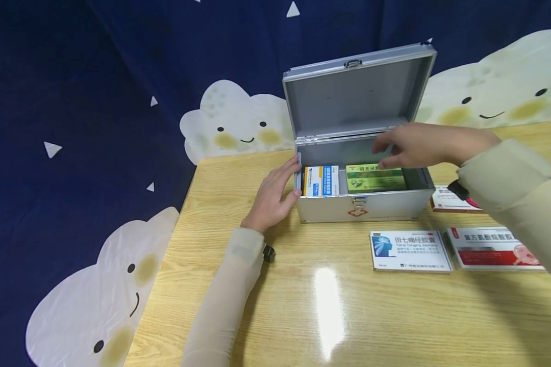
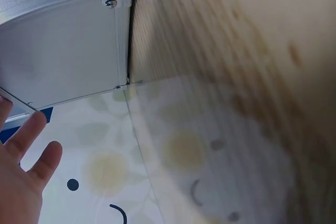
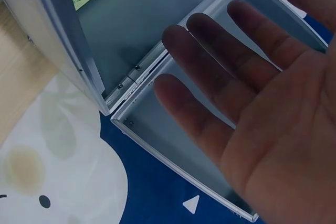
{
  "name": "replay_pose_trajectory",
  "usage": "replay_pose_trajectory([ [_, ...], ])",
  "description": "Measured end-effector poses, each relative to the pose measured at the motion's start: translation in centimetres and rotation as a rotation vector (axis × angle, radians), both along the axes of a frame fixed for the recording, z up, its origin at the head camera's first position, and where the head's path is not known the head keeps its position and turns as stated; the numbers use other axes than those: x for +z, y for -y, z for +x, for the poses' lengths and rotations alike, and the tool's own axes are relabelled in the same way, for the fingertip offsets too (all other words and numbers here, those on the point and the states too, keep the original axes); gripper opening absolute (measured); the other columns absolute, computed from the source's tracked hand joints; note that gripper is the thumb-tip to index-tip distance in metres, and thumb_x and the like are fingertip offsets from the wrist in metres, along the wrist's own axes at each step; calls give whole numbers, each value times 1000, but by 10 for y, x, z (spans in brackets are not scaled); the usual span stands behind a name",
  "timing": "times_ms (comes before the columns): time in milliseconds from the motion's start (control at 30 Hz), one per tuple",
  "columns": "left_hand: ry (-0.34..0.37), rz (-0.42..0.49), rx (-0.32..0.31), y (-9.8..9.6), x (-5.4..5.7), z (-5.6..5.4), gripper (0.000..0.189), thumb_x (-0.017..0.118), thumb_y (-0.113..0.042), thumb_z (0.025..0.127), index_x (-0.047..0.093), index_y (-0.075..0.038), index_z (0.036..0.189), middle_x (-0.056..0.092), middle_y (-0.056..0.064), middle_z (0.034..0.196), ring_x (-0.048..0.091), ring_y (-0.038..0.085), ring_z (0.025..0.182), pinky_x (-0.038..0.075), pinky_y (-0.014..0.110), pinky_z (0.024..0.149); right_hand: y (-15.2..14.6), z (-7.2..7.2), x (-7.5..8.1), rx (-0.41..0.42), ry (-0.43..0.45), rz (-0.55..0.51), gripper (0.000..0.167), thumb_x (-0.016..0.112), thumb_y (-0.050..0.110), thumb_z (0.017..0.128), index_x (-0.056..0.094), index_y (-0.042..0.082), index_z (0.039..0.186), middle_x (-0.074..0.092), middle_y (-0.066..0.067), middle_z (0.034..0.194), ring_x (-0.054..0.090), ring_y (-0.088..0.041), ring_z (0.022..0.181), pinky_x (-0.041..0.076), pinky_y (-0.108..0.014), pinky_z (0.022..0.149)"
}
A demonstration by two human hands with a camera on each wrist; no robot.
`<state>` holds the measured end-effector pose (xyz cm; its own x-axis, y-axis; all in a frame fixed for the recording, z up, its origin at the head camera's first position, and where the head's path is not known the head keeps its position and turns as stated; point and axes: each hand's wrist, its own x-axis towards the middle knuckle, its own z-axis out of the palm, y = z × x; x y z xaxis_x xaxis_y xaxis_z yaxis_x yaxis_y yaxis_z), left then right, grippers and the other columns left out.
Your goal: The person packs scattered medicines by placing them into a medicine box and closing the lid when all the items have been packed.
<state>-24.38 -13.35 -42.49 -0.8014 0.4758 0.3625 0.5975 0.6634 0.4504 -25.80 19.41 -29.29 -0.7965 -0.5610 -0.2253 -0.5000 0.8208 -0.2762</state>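
A silver metal first-aid case [image 1: 323,211] stands on the table with its lid [image 1: 358,99] raised. Inside, a white, blue and orange medicine box [image 1: 321,181] is at the left and a green medicine box [image 1: 374,179] toward the right. My left hand [image 1: 272,194] rests against the case's left side, fingers extended along the rim. Over the green box hovers my right hand [image 1: 420,146], fingers loosely bent in the head view. The right wrist view shows that palm [image 3: 278,124] with nothing held and the fingers spread.
In front of the case lie a white and blue medicine box [image 1: 410,251] and a white and red one [image 1: 491,250]. Another white and red box [image 1: 456,199] sits at its right, partly behind my right sleeve. A dark blue cloud-patterned curtain [image 1: 239,51] hangs behind the table [image 1: 275,306].
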Motion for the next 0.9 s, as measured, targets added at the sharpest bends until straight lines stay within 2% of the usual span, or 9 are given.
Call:
replay_pose_trajectory([
  [167,19,1,-23,1,-3,0,64,38,-45,94,40,-15,151,25,-6,166,38,21,147,34,45,118,-5,12,1,-4,-21,-20,45,68,29,92,61,5,129,66,-16,127,66,-30,108,54,-53,92],
  [267,35,12,-43,0,-4,-1,65,39,-45,94,38,-14,151,22,-5,167,43,22,143,37,43,116,-8,22,3,-12,-34,-21,45,68,33,92,62,10,130,66,-14,128,64,-30,110,53,-54,92],
  [433,93,87,-66,1,-4,-1,63,43,-43,94,39,-15,151,21,-7,167,58,23,119,49,43,100,-11,37,4,-37,-55,-22,44,67,36,92,61,15,131,64,-13,132,62,-31,113,51,-56,94],
  [600,159,120,-63,3,-3,1,63,46,-43,95,39,-16,150,20,-11,167,60,20,106,53,40,88,-16,47,4,-43,-89,-41,44,67,36,93,62,14,130,63,-13,134,60,-32,119,49,-57,98],
  [700,168,119,-52,3,-1,1,63,46,-45,95,39,-16,150,21,-11,166,59,21,106,53,42,89,-22,50,5,-36,-104,-58,45,68,36,93,62,12,130,63,-13,134,59,-34,122,48,-58,99],
  [900,149,109,-51,3,4,0,64,50,-44,94,41,-14,150,23,-12,166,56,20,121,51,40,97,-31,57,6,-50,-113,-79,47,68,35,92,60,13,133,62,-13,135,59,-35,123,47,-59,99],
])
